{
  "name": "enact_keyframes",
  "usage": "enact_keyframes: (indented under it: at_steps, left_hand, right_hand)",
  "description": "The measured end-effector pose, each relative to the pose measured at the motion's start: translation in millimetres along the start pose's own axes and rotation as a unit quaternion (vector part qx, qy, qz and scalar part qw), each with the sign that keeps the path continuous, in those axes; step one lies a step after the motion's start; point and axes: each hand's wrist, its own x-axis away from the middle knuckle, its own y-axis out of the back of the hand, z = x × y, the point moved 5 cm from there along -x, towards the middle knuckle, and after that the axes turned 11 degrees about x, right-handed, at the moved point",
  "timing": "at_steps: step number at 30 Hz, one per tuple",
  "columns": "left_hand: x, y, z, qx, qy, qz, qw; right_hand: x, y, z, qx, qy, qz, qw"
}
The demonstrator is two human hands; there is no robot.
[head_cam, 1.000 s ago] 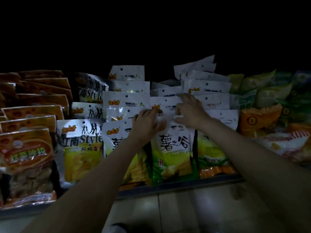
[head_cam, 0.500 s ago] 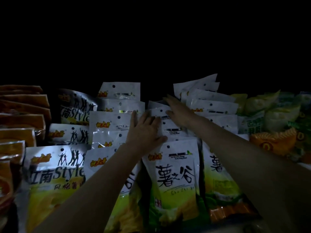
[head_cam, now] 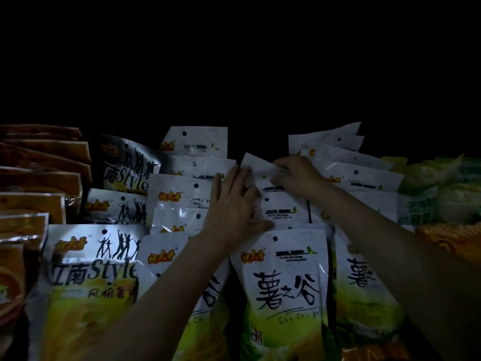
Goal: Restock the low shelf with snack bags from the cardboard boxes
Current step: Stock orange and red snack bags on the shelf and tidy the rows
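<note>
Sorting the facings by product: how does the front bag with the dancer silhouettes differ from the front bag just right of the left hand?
The dancer bag carries black dancing figures and "Style" lettering; the brush-lettered bag has large black brush characters. The dancer bag turns yellow lower down, the brush-lettered bag green. Both have white tops, a hang hole and an orange logo.

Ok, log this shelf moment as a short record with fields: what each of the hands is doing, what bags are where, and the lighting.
left hand: flat, fingers straight, pressing on the white-topped green snack bags in the middle row
right hand: fingers curled on the white top edge of a rear bag in that row
left of the row: silver-and-yellow "Style" bags, then orange-brown bags
right of the row: pale green bags, orange bags
lighting: very dim; black above the bags
cardboard boxes: not in view
</note>
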Motion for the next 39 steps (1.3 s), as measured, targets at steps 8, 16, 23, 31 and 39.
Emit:
enact_keyframes:
  at_steps: [8,16,23,31,39]
  left_hand:
    - [-2,29,9,0.018,0.022,-0.096,0.995]
    - [6,25,23,0.057,0.061,-0.070,0.994]
    - [-1,28,20,0.063,0.105,-0.071,0.990]
    - [-2,28,28,0.054,0.111,-0.091,0.988]
    - [6,29,33,0.080,0.112,-0.118,0.983]
  right_hand:
    - [11,30,26,0.137,0.097,-0.216,0.962]
    - [-20,23,30,0.202,0.057,-0.040,0.977]
    - [-10,28,13,0.118,0.051,-0.042,0.991]
    - [-24,16,39,0.212,0.091,-0.068,0.971]
    - [-20,23,23,0.184,-0.010,-0.044,0.982]
